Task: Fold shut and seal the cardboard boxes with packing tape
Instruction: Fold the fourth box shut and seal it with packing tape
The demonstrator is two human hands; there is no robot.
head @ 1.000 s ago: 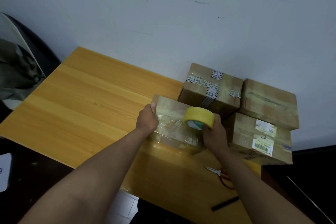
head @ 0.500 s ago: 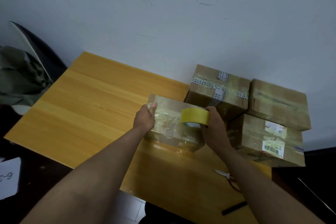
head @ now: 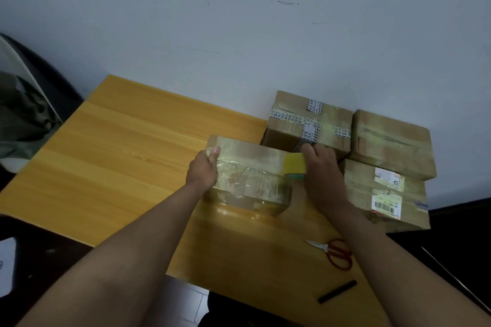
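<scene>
A closed cardboard box (head: pixel 249 164) lies on the wooden table (head: pixel 127 156), its top and front covered in shiny clear tape. My left hand (head: pixel 203 170) grips the box's left end, thumb on top. My right hand (head: pixel 321 167) holds a yellow tape roll (head: pixel 295 163) at the box's right top edge, fingers curled round it. Three more taped boxes stand to the right: one with printed tape (head: pixel 308 122), a plain one (head: pixel 393 141), and one with labels (head: pixel 385 194).
Red-handled scissors (head: pixel 336 252) and a black marker (head: pixel 337 291) lie on the table near its front right edge. The wall runs close behind the boxes. A dark chair with cloth (head: pixel 24 114) stands at the left.
My right hand has carried the tape roll rightward across the box top to its right edge. My left hand has kept its hold on the left end.
</scene>
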